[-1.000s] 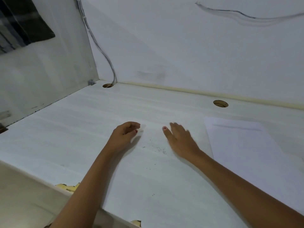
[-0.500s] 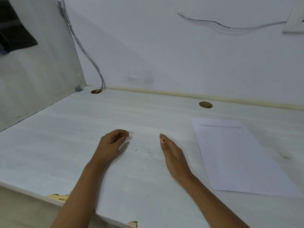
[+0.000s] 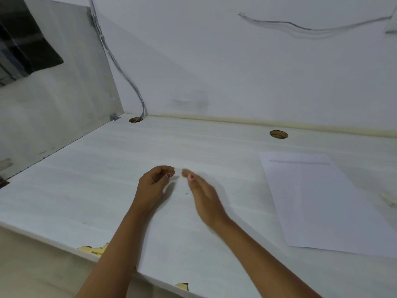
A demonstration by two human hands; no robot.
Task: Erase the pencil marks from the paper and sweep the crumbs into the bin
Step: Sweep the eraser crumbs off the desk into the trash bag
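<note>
Your left hand [image 3: 153, 186] stands on its outer edge on the tabletop [image 3: 86, 179], fingers curled into a cup with the thumb close to the forefinger; nothing shows inside it. Your right hand [image 3: 203, 197] is just beside it, also on edge, fingers straight and together, blurred. The two hands are apart but near, with their fingertips almost meeting at the far end and a narrow wedge of tabletop between the palms. In that wedge lies one small dark crumb [image 3: 186, 193]; any finer crumbs are too small to make out. The paper [image 3: 326, 203] lies flat, well off to the right of your right hand, with a faint grey pencil line [image 3: 298, 161] near its far edge.
</note>
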